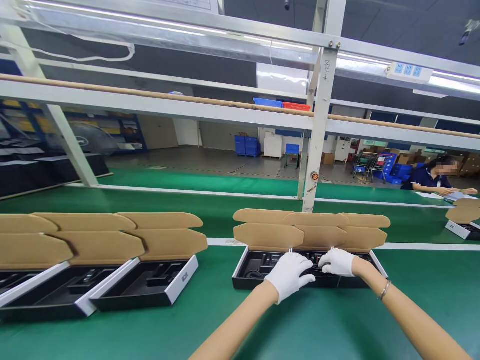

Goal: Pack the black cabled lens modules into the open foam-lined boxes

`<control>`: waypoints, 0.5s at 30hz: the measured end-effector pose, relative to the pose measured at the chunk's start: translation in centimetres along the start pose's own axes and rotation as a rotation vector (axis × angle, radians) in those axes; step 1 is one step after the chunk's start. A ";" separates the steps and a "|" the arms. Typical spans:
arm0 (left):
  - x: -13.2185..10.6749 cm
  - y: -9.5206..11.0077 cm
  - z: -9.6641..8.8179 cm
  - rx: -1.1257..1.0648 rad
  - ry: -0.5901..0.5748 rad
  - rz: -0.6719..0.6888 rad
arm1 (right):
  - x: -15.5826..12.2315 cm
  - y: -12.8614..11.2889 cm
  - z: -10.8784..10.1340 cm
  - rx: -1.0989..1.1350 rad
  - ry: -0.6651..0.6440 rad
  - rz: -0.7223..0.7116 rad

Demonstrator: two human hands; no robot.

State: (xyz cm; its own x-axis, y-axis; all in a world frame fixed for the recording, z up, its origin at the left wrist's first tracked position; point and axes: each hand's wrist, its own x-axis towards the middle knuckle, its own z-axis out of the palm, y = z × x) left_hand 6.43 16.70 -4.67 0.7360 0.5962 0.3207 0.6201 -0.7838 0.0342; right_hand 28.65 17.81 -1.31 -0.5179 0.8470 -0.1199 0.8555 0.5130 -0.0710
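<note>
Three cardboard boxes stand side by side in front of me, their brown lids (268,236) raised. Black trays inside them hold dark parts, and a coiled black cable (255,274) lies in the left one. My left hand (288,275), in a white glove, reaches over the front edge between the left and middle boxes, fingers stretched out and apart. My right hand (337,262), also gloved, is over the middle and right boxes with its fingers curled down among dark parts. Whatever those fingers grip is hidden.
To the left stand more open boxes (183,280) with black parts in them. A metal post (318,125) and shelf rail rise behind the green bench (210,330). Another person (431,175) sits far right with papers, near another open box (463,230).
</note>
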 end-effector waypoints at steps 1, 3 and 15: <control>0.3 0.2 0.6 0.005 -0.025 0.015 | 0.0 0.2 0.0 0.019 -0.020 0.001; 0.7 0.4 1.6 0.021 -0.075 0.029 | 0.0 0.4 0.2 0.028 -0.038 0.028; 1.5 0.5 3.0 0.077 -0.180 0.003 | -1.4 -3.1 2.3 -0.175 -0.042 0.057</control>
State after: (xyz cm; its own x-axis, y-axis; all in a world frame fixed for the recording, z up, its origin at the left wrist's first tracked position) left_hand 8.66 17.77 -6.96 0.7706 0.6204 0.1462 0.6313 -0.7744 -0.0414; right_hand 26.72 14.77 -3.17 -0.4651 0.8707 -0.1599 0.8681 0.4840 0.1103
